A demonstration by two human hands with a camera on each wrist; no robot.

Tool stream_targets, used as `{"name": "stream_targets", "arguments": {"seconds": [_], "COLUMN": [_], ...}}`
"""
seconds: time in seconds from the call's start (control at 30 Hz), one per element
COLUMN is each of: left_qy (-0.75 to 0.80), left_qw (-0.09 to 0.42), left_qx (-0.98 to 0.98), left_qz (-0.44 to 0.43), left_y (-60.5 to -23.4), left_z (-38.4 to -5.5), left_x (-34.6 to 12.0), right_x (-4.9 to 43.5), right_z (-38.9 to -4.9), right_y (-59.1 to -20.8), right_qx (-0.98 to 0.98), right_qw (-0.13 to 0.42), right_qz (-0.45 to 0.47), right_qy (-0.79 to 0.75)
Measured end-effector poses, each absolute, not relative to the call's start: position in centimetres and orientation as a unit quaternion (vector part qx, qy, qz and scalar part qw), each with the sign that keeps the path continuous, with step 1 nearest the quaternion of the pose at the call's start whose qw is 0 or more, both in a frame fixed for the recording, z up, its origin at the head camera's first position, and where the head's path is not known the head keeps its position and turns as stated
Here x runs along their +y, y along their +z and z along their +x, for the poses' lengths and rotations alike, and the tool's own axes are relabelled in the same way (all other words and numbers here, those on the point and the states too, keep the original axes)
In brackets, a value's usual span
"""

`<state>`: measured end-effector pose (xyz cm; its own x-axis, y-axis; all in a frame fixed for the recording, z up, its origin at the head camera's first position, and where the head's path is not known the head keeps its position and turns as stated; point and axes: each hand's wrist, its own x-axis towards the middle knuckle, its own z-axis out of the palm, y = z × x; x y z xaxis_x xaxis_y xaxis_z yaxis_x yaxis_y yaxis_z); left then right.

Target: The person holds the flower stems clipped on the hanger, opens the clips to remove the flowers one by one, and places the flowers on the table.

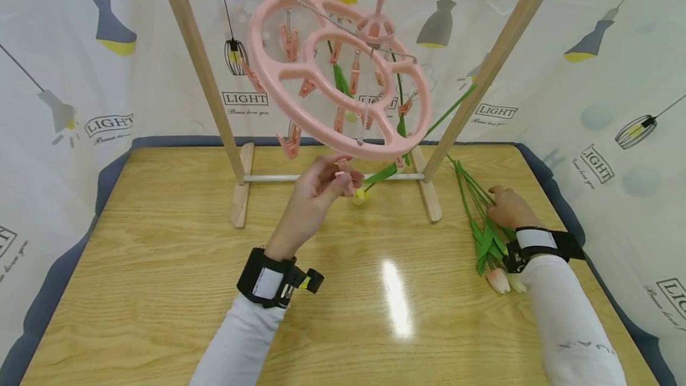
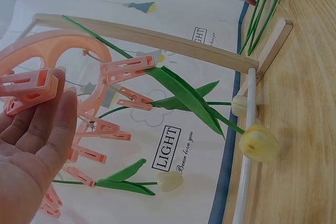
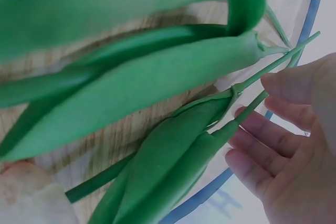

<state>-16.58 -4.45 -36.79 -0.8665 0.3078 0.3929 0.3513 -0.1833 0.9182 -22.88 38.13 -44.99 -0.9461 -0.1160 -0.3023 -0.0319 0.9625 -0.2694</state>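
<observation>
My left hand [image 1: 311,195] pinches a pink clothespin [image 2: 29,87] under the near rim of a round pink hanger [image 1: 273,91]. Beside it a yellow tulip [image 2: 260,142] hangs head down, its stem in another pink clothespin [image 2: 127,68]. White tulips [image 2: 169,181] hang from the hanger as well. At the table's right, my right hand [image 1: 511,210] is over a bunch of tulips [image 1: 485,237] lying on the wood. In the right wrist view its thumb and fingers [image 3: 262,163] close loosely about a green stem [image 3: 252,107]; the contact is partly hidden.
The hanger hangs in a wooden frame with slanted posts [image 1: 200,64], feet [image 1: 429,200] and a white crossbar [image 1: 273,178]. Several pink clothespins [image 1: 289,142] dangle around the ring. A printed cloth [image 1: 182,106] stands behind the wooden table [image 1: 161,255].
</observation>
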Motion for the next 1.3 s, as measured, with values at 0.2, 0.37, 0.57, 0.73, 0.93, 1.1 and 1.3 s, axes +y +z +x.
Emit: {"name": "stream_targets", "arguments": {"seconds": [0.2,0.37,0.57,0.73,0.93,1.1,1.3], "left_qy": [-0.721,-0.725,-0.732,-0.731,-0.736,-0.739,-0.737], "left_qw": [0.014,0.013,0.017,0.022,0.024,0.025,0.028], "left_qx": [-0.643,-0.639,-0.627,-0.626,-0.620,-0.617,-0.617], "left_qz": [-0.257,-0.256,-0.265,-0.271,-0.270,-0.269,-0.274], "left_y": [-36.6,-36.4,-36.5,-36.7,-36.6,-36.6,-36.7], "left_z": [-16.6,-16.5,-16.5,-16.5,-16.3,-16.2,-16.3], "left_x": [-4.4,-4.4,-4.5,-4.5,-4.6,-4.6,-4.5], "right_x": [37.9,37.0,34.6,31.5,27.5,24.9,22.9], "right_z": [-22.5,-22.8,-23.2,-23.3,-23.6,-24.1,-24.1], "right_y": [-44.6,-43.5,-41.8,-40.0,-38.0,-36.8,-36.0], "right_qx": [0.980,0.978,0.973,0.960,0.936,0.921,0.882], "right_qw": [0.125,0.119,0.101,0.102,0.123,0.137,0.146], "right_qz": [-0.031,-0.042,-0.097,-0.143,-0.158,-0.170,-0.202], "right_qy": [-0.152,-0.167,-0.182,-0.217,-0.289,-0.322,-0.399]}}
